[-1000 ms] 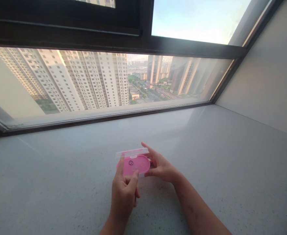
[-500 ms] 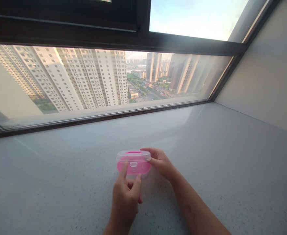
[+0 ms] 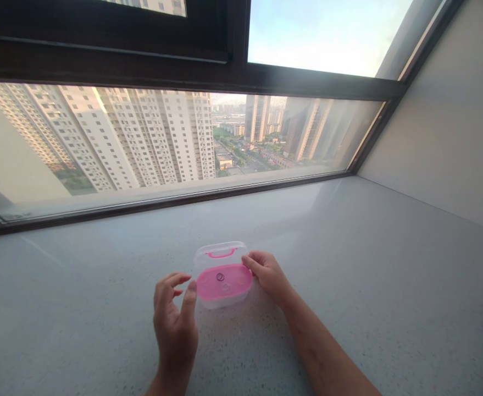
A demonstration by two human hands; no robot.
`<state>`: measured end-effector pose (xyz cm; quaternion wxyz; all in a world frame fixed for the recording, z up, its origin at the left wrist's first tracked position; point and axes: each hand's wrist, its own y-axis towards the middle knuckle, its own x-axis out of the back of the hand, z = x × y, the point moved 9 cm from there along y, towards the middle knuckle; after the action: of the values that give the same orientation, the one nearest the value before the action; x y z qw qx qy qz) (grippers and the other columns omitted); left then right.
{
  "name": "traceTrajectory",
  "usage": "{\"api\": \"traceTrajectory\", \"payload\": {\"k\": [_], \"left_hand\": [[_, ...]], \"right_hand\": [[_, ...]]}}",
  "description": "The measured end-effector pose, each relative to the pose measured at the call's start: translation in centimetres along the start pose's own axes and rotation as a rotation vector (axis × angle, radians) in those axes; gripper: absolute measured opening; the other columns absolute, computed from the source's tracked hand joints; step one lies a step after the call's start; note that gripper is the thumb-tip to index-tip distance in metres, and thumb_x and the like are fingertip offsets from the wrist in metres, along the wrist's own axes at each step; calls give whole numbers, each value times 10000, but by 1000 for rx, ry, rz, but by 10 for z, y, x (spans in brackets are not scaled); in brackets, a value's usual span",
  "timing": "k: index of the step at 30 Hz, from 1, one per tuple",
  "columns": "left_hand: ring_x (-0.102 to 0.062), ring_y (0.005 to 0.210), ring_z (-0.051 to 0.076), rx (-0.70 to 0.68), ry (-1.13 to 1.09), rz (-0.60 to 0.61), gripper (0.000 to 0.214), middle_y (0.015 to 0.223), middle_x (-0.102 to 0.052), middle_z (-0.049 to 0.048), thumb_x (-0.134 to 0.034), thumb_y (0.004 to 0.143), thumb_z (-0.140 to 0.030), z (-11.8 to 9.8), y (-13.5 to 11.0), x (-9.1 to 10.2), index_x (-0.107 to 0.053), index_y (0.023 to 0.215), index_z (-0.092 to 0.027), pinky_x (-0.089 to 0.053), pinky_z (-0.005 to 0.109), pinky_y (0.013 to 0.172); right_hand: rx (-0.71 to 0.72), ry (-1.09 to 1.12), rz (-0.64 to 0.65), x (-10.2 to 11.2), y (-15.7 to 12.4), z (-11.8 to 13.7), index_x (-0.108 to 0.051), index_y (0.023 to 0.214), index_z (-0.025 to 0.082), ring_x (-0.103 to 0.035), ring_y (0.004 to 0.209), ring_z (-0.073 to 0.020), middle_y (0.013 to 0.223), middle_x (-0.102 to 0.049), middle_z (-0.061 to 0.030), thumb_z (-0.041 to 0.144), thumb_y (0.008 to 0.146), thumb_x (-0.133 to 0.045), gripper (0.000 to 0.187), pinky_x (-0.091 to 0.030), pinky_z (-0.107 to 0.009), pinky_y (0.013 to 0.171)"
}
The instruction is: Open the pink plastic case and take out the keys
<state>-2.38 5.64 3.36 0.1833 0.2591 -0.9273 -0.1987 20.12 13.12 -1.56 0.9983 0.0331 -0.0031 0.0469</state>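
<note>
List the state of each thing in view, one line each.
clear plastic case: resting on the sill, pink panel up, pink handle at far side, appears closed
left hand: open, fingers beside the case, apparently not touching it
right hand: fingers against the case's right end
stone window sill: bearing the case
window: appears shut

Daylight from window | soft shadows (glass looks hazy) | edges warped
</note>
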Motion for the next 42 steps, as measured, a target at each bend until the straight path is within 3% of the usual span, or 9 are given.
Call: {"api": "traceTrajectory", "payload": {"k": [2, 6, 10, 15, 25, 34, 42], "left_hand": [[-523, 1012, 228, -17, -17, 59, 210, 1032, -565, 55, -530, 823, -385, -2, -2, -10, -612, 900, -208, -429, 325, 787], [-465, 1149, 256, 98, -74, 169, 306, 1183, -532, 68, -479, 845, -438, 9, -8, -28, -620, 1022, -232, -401, 375, 904], [-504, 1141, 248, 306, -262, 257, 409, 1201, -568, 76, -451, 860, -469, 28, -14, -44, -558, 1162, -216, -370, 393, 979], [-591, 1034, 241, 480, -413, 329, 478, 1128, -636, 90, -490, 837, -488, 41, -20, -58, -548, 1195, -177, -451, 366, 892], [-578, 1049, 254, 385, -231, 320, 467, 1130, -629, 82, -538, 799, -506, 40, -16, -56, -561, 1149, -196, -474, 346, 848], [-549, 1062, 253, 307, -146, 325, 439, 1142, -591, 86, -474, 839, -511, 34, -14, -53, -541, 1138, -197, -412, 383, 923], [-575, 966, 243, 286, -153, 293, 382, 1039, -610, 77, -502, 833, -495, 26, -13, -49, -538, 1064, -193, -457, 364, 837]], "right_hand": [[-1, -18, -10, 0, 0, -1, -541, 587, 145, -352, 514, -94, 534, -442, 38, 442, 788, -563, 359, -255, -229, 505], [-11, -17, -25, -2, 1, -4, -520, 575, 149, -348, 521, -97, 533, -422, 38, 432, 782, -558, 353, -259, -230, 510], [-19, -35, -36, -3, 1, -6, -502, 561, 152, -340, 521, -97, 533, -403, 38, 421, 778, -550, 349, -258, -228, 504], [-48, -89, -108, 0, 0, -8, -458, 516, 164, -317, 493, -94, 500, -361, 44, 401, 762, -539, 352, -240, -226, 472], [-98, -170, -296, 8, -3, -13, -386, 485, 182, -308, 478, -95, 487, -304, 45, 363, 727, -545, 341, -206, -223, 442], [5, -19, -217, -4, -6, 2, -411, 560, 180, -289, 504, -89, 528, -314, 53, 462, 765, -564, 381, -238, -218, 456], [122, -181, -276, -5, -16, 19, -543, 562, 155, -371, 500, -112, 506, -415, 25, 415, 803, -546, 354, -272, -234, 469]]}}
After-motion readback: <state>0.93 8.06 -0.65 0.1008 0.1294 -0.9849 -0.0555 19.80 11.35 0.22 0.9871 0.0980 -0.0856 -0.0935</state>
